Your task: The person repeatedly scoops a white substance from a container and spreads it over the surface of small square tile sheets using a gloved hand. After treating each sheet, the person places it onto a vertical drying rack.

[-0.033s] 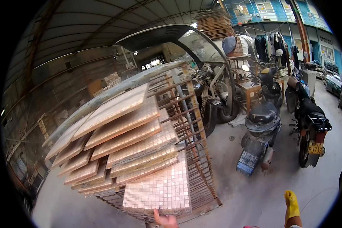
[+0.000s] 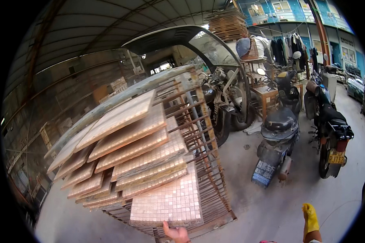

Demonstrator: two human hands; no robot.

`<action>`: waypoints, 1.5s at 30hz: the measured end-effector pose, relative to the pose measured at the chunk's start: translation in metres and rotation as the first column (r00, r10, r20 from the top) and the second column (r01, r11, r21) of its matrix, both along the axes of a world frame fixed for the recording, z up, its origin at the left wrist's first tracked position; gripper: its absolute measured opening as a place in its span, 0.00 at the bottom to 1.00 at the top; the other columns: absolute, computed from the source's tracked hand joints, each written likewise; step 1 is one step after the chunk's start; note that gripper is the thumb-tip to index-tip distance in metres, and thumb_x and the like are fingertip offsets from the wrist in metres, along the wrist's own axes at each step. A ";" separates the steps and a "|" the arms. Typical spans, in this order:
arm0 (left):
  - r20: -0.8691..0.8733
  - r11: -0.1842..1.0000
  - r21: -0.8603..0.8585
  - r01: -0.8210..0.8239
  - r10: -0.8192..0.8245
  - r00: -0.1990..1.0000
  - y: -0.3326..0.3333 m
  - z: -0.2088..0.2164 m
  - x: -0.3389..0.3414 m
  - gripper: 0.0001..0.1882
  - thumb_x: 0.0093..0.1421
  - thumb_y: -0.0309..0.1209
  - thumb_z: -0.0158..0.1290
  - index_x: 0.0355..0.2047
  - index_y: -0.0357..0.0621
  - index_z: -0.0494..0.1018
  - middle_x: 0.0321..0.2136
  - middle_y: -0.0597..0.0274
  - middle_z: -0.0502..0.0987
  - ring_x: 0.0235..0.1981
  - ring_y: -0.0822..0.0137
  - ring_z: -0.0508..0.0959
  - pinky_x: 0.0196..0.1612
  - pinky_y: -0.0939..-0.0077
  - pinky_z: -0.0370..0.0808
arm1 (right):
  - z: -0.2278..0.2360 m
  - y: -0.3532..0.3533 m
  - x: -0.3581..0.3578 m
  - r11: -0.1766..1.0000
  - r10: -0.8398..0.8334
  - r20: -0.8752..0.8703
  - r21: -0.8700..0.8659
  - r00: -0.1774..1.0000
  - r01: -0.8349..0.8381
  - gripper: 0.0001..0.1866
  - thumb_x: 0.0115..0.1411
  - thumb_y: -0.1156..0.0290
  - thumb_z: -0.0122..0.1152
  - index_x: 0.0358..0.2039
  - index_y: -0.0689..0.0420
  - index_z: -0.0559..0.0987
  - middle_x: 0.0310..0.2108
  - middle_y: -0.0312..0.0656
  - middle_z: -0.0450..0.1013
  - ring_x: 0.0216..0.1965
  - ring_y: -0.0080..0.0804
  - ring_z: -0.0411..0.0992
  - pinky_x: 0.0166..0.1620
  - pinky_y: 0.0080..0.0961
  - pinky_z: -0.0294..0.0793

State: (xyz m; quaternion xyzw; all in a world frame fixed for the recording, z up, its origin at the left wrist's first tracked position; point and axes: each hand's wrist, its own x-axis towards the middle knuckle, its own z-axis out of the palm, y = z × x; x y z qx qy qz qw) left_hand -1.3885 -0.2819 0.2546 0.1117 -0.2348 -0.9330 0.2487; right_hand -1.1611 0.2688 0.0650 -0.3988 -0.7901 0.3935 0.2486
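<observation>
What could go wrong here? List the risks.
1. The left hand grips only the near edge of the bottom tile sheet, so it may sag or slide off the rack.
2. The sheets above overhang unevenly and could slip.
3. The gloved right hand is off the load, giving no support.

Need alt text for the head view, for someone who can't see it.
A bare left hand grips the front edge of a mosaic tile sheet on a rusty metal rack stacked with similar sheets. The yellow-gloved right hand hangs free; scooters stand parked nearby.
</observation>
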 end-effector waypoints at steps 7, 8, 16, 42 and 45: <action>-0.001 0.998 0.053 -0.020 0.020 1.000 0.023 -0.001 -0.078 0.25 0.55 0.42 0.53 0.48 0.41 0.64 0.46 0.60 0.69 0.47 0.60 0.69 0.50 0.64 0.64 | -0.022 0.020 -0.008 0.995 0.067 0.086 -0.078 0.994 -0.061 0.13 0.57 0.67 0.50 0.35 0.62 0.77 0.26 0.42 0.75 0.28 0.27 0.72 0.35 0.22 0.70; 0.007 0.999 0.045 -0.026 0.026 1.000 0.030 0.006 -0.087 0.24 0.55 0.42 0.52 0.47 0.41 0.64 0.45 0.61 0.70 0.46 0.61 0.69 0.50 0.65 0.64 | -0.023 0.025 -0.007 0.993 0.071 0.084 -0.102 0.994 -0.062 0.13 0.57 0.67 0.50 0.35 0.62 0.77 0.26 0.41 0.75 0.28 0.27 0.72 0.34 0.22 0.70; -0.029 0.998 0.001 -0.061 0.061 0.998 0.035 0.012 -0.112 0.36 0.49 0.49 0.58 0.55 0.51 0.60 0.50 0.70 0.64 0.46 0.71 0.66 0.39 0.84 0.60 | -0.061 0.043 -0.001 0.950 0.079 -0.016 -0.301 0.997 -0.080 0.15 0.57 0.65 0.48 0.35 0.63 0.77 0.26 0.45 0.74 0.26 0.29 0.71 0.33 0.24 0.70; -0.171 0.957 -0.020 0.290 -0.289 0.942 0.042 -0.002 -0.131 0.19 0.53 0.44 0.57 0.36 0.52 0.61 0.31 0.69 0.65 0.20 0.79 0.59 0.22 0.85 0.59 | -0.052 -0.194 0.242 0.860 -0.251 0.219 -0.396 0.943 0.321 0.14 0.55 0.65 0.47 0.32 0.62 0.77 0.22 0.39 0.72 0.23 0.24 0.68 0.29 0.20 0.69; 0.014 0.863 -0.124 0.489 -0.491 0.871 0.064 -0.034 -0.081 0.25 0.59 0.41 0.51 0.54 0.46 0.61 0.41 0.64 0.68 0.19 0.81 0.56 0.20 0.87 0.57 | -0.048 -0.239 0.323 0.766 -0.479 0.188 -0.388 0.858 0.513 0.14 0.55 0.64 0.50 0.32 0.62 0.77 0.23 0.43 0.74 0.23 0.27 0.70 0.30 0.22 0.71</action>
